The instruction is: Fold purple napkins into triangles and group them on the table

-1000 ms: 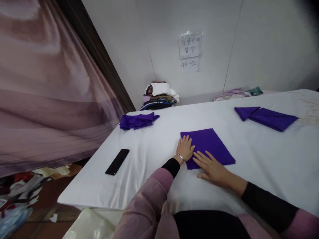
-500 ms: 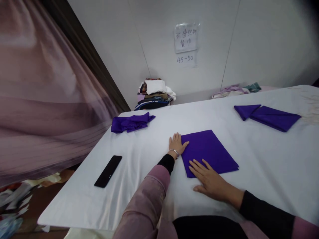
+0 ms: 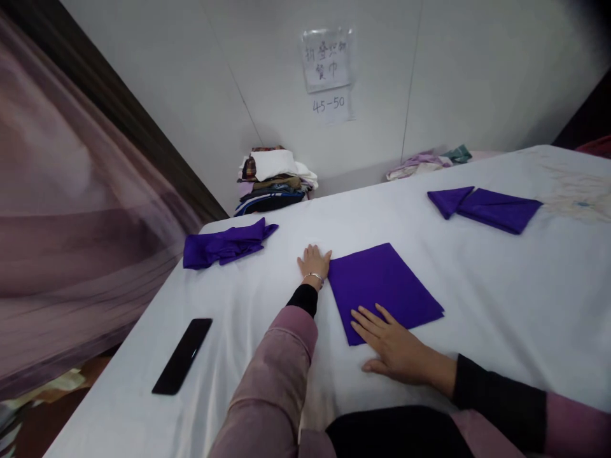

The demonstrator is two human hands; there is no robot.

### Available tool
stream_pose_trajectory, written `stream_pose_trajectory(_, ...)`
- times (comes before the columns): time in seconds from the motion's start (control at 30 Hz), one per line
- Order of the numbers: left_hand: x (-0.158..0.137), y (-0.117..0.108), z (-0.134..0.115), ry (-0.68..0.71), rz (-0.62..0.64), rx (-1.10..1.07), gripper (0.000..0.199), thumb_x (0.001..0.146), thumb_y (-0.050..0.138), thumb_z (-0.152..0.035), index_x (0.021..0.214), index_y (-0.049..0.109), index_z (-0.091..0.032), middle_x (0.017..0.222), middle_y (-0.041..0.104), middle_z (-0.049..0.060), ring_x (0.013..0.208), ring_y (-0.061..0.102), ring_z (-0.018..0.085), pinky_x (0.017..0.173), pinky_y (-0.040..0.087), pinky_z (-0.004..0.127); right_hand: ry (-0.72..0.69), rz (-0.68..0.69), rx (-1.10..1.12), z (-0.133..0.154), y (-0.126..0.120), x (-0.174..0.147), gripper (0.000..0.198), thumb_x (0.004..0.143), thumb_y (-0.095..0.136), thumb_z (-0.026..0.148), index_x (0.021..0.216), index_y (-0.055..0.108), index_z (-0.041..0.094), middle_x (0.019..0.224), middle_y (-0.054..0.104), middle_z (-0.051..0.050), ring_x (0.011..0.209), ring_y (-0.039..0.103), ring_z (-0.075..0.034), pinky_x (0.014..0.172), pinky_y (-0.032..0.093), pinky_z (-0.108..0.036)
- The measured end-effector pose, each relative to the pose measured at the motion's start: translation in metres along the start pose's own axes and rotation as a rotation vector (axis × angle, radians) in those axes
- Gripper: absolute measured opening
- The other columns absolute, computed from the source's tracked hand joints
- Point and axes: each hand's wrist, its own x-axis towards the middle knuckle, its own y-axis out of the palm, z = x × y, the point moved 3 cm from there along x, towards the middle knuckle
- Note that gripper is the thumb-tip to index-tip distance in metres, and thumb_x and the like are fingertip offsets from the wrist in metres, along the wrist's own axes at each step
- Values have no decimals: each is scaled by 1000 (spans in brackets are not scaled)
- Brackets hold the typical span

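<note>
A purple cloth napkin (image 3: 389,283), folded into a flat four-sided shape, lies on the white tablecloth (image 3: 267,407) in front of me. My left hand (image 3: 314,262) rests on the tablecloth just beside the napkin's left corner, fingers spread. It wears a bracelet, and its thumb points toward that corner. My right hand (image 3: 391,343) lies flat over the napkin's near edge. Its fingertips touch the purple fabric, while the thumb is on the white cloth. Neither hand grips anything.
A crumpled purple cloth (image 3: 224,245) lies at the left and a folded purple cloth (image 3: 499,210) at the far right. A black phone (image 3: 182,356) is at the near left. Piled clothes (image 3: 274,181) sit past the table's back edge, below a paper sign (image 3: 327,60).
My left hand has slid left, off the napkin onto the tablecloth. The right hand stays on the napkin's near edge. The whole view has shifted as my head turned.
</note>
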Motion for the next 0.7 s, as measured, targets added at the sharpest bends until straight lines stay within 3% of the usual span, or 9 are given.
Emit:
stream_pose_trajectory(0.1,-29,-7,-10,208,-117,-90,52,92,33,-49,130,46,-16,144,38,13,133,32,25,110,22,49,3,6,13,1,-2,1,77,87,37,63,146,22,15,150,23,-15,139,11,-28,111,4,-53)
stream_pose_trajectory(0.2,-78,-13,-18,501,-196,-237,37,92,41,-42,116,56,-18,126,56,10,119,47,21,104,34,39,14,-1,36,2,-4,2,78,87,39,62,146,22,13,150,22,-15,139,11,-27,111,2,-53)
stream_pose_trajectory(0.27,-114,-15,-16,601,-204,-313,31,91,45,-40,108,59,-18,112,61,9,108,53,20,97,41,38,35,-6,68,2,-7,2,80,85,42,62,146,22,13,150,23,-16,139,12,-26,112,3,-51)
stream_pose_trajectory(0.37,-159,-16,-6,668,-166,-338,25,87,52,-40,99,59,-19,99,62,7,96,56,21,88,46,39,77,-82,115,-1,-16,-6,74,87,44,56,146,23,16,150,25,-12,139,15,-23,112,11,-47)
stream_pose_trajectory(0.47,-188,-13,3,719,-114,-286,23,83,60,-37,97,58,-20,98,61,7,93,55,22,83,46,41,156,-298,81,-16,-30,-29,49,93,39,40,139,39,22,145,37,-7,137,24,-20,111,18,-48)
stream_pose_trajectory(0.6,-199,-10,8,743,-122,-247,10,85,56,-24,94,59,-21,95,60,6,91,55,21,80,48,40,351,-603,-46,-58,-43,-79,34,93,38,30,119,59,27,127,58,-6,125,44,-24,103,32,-54)
stream_pose_trajectory(0.7,-199,-10,5,763,-146,-221,10,84,54,-20,93,59,-21,94,59,6,90,54,22,78,48,39,464,-650,-121,-84,-45,-108,32,92,38,30,109,65,25,114,65,-6,114,54,-25,96,42,-51)
